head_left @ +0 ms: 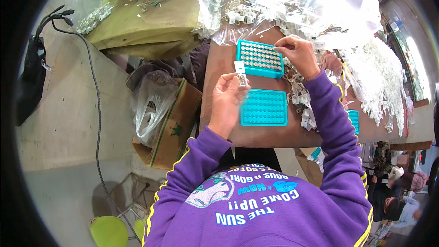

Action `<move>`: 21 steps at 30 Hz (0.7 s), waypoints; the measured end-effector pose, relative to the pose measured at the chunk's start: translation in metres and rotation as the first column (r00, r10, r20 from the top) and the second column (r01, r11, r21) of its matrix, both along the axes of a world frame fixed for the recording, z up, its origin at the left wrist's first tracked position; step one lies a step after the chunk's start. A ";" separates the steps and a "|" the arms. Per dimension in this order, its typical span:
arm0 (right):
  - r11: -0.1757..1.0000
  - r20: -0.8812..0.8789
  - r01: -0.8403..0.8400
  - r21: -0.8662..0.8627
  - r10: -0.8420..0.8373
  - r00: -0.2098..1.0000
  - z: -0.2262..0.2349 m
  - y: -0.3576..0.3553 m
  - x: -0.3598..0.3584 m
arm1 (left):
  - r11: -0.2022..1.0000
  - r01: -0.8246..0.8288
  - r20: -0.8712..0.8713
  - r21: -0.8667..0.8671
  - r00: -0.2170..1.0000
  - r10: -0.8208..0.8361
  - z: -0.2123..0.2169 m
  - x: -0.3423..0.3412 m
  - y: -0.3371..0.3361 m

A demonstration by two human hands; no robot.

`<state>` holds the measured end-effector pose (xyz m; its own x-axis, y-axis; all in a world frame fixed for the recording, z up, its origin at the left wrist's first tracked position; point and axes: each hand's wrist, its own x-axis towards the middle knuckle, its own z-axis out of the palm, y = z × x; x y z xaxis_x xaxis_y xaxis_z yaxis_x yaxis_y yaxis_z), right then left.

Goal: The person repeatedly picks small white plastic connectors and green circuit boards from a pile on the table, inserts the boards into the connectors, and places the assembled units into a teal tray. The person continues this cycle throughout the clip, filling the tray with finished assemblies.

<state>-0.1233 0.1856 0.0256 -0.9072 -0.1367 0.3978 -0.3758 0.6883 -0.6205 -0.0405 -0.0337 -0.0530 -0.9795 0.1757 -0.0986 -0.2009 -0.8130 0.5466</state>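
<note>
My left hand (226,103) is closed round a small white plastic case (240,74), held upright between thumb and fingers left of the trays. Its upper part looks like a raised flap. Over the far right corner of a turquoise tray (260,72), my right hand (298,54) pinches thumb and fingertips together; what lies between them is too small to make out. Rows of round silver button cells (258,54) fill that tray. Nearer to me lies a second turquoise tray (264,107), its round pockets holding no cells.
Loose white cases with cords (299,93) lie along the trays' right side. Clear plastic bags (217,7) and a large heap of white pieces (377,77) cover the table's far and right parts. A cardboard box (171,128) with a plastic bag stands left of the brown table (217,130).
</note>
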 end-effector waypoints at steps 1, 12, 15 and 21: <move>0.990 -0.110 -0.140 0.031 0.143 0.984 0.007 -0.011 0.012 | 1.000 0.003 -0.008 0.000 1.000 -0.003 0.001 0.000 0.000; 0.973 -0.150 -0.223 0.050 0.228 0.962 0.003 -0.075 0.071 | 0.992 -0.018 -0.104 -0.125 0.995 0.005 0.003 0.004 0.002; 0.963 -0.070 -0.265 0.048 0.267 0.961 0.005 -0.071 0.067 | 0.991 0.013 -0.060 -0.130 0.998 -0.021 0.002 0.004 0.001; 0.965 -0.075 -0.260 0.013 0.260 0.963 -0.005 -0.076 0.071 | 1.000 0.021 0.034 -0.012 0.999 -0.021 -0.002 0.003 -0.001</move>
